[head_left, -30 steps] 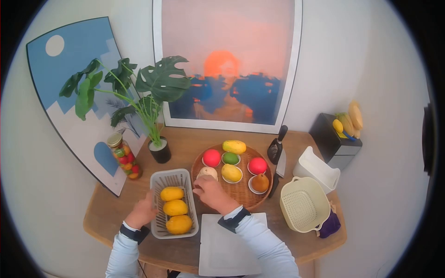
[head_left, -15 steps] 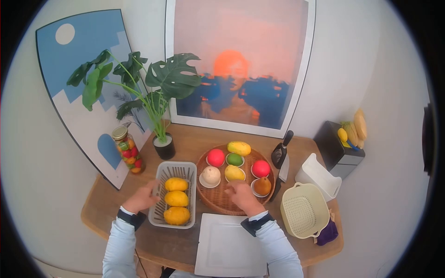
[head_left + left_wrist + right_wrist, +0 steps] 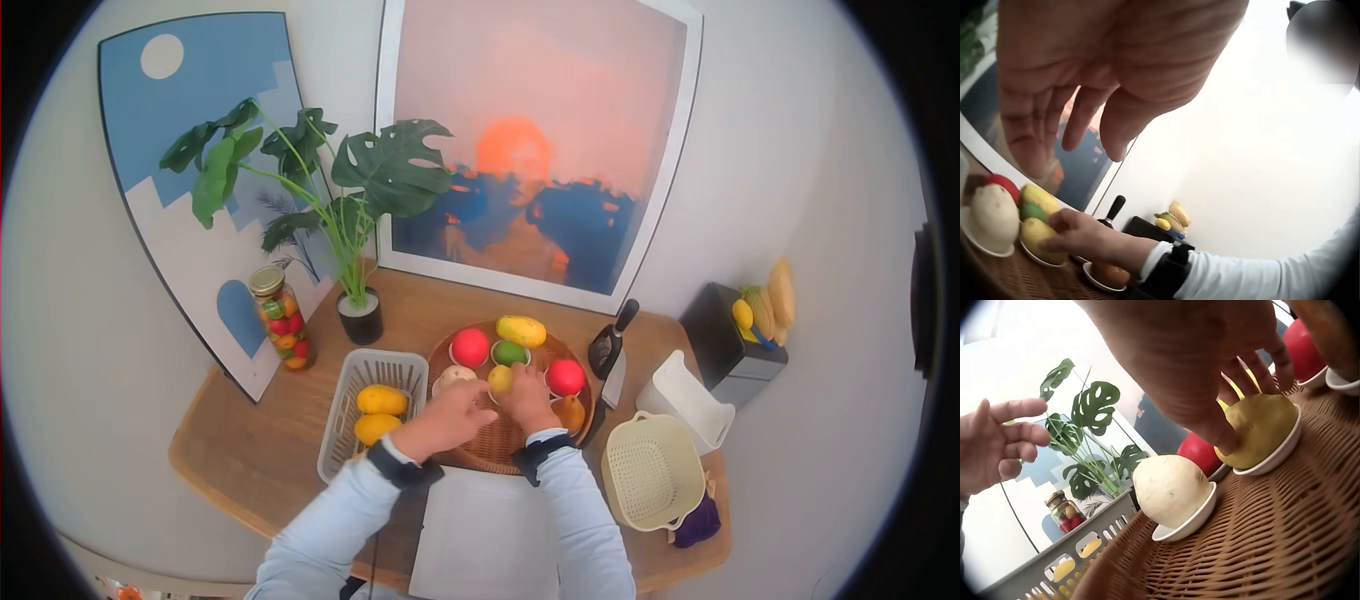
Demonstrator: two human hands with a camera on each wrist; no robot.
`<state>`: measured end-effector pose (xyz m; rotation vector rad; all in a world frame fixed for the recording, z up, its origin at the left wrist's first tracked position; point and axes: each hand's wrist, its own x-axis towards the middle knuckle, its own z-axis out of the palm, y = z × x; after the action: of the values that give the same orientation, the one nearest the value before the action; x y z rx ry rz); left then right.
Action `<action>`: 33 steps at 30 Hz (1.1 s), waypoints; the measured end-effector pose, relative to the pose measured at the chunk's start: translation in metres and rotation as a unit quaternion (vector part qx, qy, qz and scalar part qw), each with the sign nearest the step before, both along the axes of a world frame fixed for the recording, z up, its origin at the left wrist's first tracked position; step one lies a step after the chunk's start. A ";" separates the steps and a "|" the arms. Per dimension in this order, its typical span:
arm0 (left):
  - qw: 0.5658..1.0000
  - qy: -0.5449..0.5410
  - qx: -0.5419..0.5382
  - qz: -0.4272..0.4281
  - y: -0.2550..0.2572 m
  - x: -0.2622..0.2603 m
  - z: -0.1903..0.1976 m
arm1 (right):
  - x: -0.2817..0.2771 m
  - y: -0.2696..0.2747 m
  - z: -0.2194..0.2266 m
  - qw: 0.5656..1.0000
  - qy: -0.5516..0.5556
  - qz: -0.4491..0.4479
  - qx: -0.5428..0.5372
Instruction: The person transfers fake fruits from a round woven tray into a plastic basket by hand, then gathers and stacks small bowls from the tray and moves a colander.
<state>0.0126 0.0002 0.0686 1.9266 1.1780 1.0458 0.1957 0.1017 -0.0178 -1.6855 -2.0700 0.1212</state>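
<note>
A round wicker tray carries several fruits in small white dishes. In it my right hand holds a yellow oval fruit, thumb on its near side and fingers around the far side. The fruit sits in its white dish. My left hand hovers over the tray's left part, fingers relaxed and holding nothing. Close by it is a pale, cream-coloured round fruit. A red round fruit, a green fruit, a longer yellow fruit and a brown pear lie around.
Left of the tray, a grey slotted basket holds yellow mangoes, partly hidden by my left arm. A white square board lies in front. Right of the tray stand knives, a cream basket and a white bin.
My left hand has moved right from the grey basket to over the tray. My right hand has reached forward from the tray's front and taken hold of the yellow oval fruit.
</note>
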 end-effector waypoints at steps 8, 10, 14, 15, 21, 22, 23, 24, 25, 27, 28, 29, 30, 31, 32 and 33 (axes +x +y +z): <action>0.992 -0.062 -0.107 0.020 -0.007 0.038 -0.032 | 0.009 0.001 0.010 0.997 -0.023 0.028 -0.074; 0.994 -0.054 -0.081 0.052 -0.012 0.037 -0.042 | 0.009 0.010 0.009 0.996 -0.004 0.020 -0.090; 0.988 -0.044 -0.128 0.073 -0.012 0.024 -0.040 | 0.027 0.004 0.015 0.988 0.095 -0.004 -0.122; 0.988 -0.045 -0.132 0.072 -0.014 0.027 -0.041 | 0.027 -0.001 0.016 0.988 0.093 -0.006 -0.126; 0.900 -0.300 -0.310 0.062 -0.008 0.051 -0.041 | 0.038 -0.020 0.033 0.982 0.118 -0.037 -0.145; 0.898 -0.305 -0.310 0.060 -0.010 0.052 -0.041 | 0.034 -0.038 0.056 0.961 0.198 -0.031 -0.191; 0.885 -0.348 -0.298 0.082 -0.015 0.052 -0.038 | 0.031 -0.052 0.071 0.931 0.276 -0.023 -0.237; 0.869 -0.390 -0.286 0.105 -0.020 0.050 -0.037 | 0.031 -0.060 0.071 0.932 0.271 -0.023 -0.240; 0.866 -0.395 -0.287 0.107 -0.025 0.049 -0.037 | 0.031 -0.069 0.068 0.890 0.375 0.035 -0.256; 0.831 -0.509 -0.214 0.063 -0.033 0.042 -0.038 | 0.029 -0.084 0.065 0.834 0.470 0.093 -0.274; 0.842 -0.501 -0.197 0.024 -0.038 0.034 -0.038 | 0.026 -0.094 0.065 0.804 0.503 0.105 -0.300; 0.841 -0.503 -0.199 0.030 -0.044 0.027 -0.038 | 0.023 -0.103 0.065 0.770 0.536 0.114 -0.325; 0.856 -0.483 -0.182 0.007 -0.052 0.020 -0.037 | 0.018 -0.111 0.064 0.766 0.539 0.110 -0.333; 0.870 -0.463 -0.167 -0.015 -0.062 0.014 -0.034 | 0.013 -0.121 0.068 0.764 0.539 0.109 -0.338; 0.868 -0.467 -0.169 -0.019 -0.069 0.008 -0.031 | 0.008 -0.131 0.072 0.757 0.545 0.126 -0.338; 0.867 -0.466 -0.174 -0.015 -0.077 0.004 -0.030 | 0.003 -0.139 0.074 0.750 0.550 0.142 -0.338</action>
<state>0.0164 -0.0772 0.0382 0.9224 0.6850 1.3894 0.1988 -0.0370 0.0559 -1.0431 -1.3035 1.6853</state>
